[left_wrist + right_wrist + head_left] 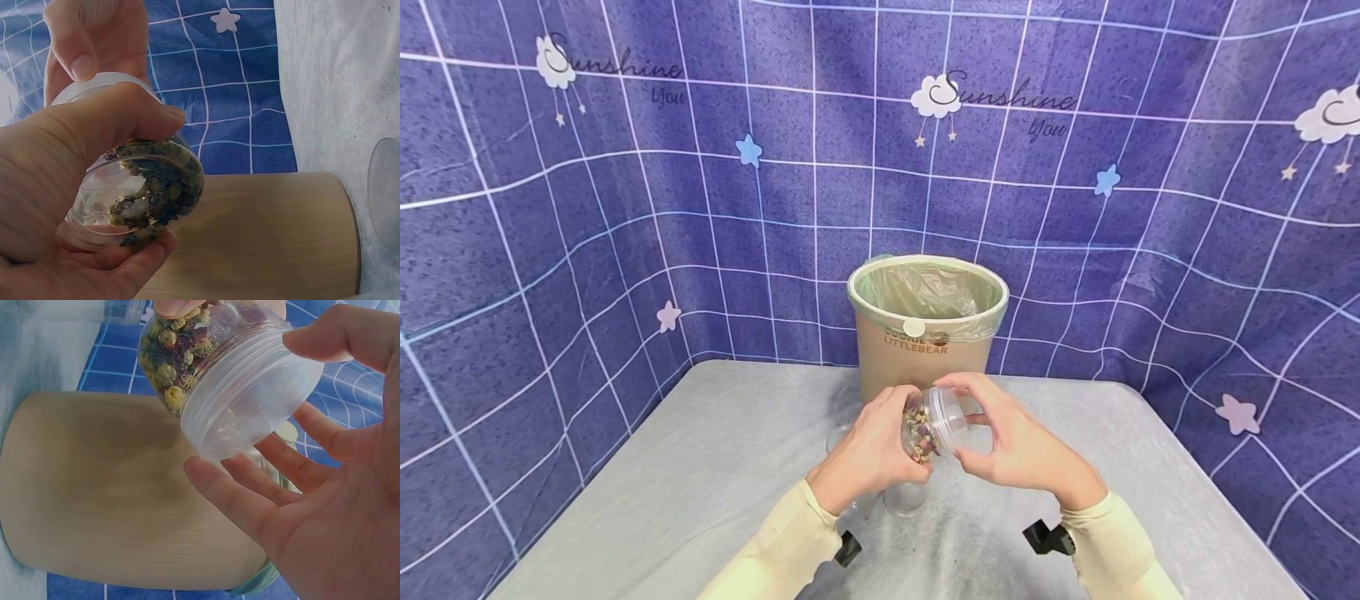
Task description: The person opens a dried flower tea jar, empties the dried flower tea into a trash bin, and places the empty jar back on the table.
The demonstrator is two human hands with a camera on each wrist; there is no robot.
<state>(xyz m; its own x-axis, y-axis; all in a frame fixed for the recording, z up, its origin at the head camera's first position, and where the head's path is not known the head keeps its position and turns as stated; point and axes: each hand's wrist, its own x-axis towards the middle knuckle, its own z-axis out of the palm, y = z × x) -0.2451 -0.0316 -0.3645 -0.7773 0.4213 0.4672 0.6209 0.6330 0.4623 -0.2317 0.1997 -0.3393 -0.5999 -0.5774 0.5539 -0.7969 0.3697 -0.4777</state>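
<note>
My left hand grips a clear plastic jar, thumb and fingers on opposite sides of its body. Small yellow and dark red dried flower buds lie inside, filling only part of it. The jar is tipped on its side, its lid facing my right hand. In the right wrist view that hand's thumb lies on the lid's edge, with the fingers spread around the opposite rim. The lid is translucent and sits on the jar's mouth. Seen from the left wrist, the jar's round base faces the camera.
Behind the hands stands a beige bin with a pale green liner. Clear round containers rest on the grey tabletop below and beside my left hand, partly hidden by it. A blue-purple gridded curtain encloses the back and sides.
</note>
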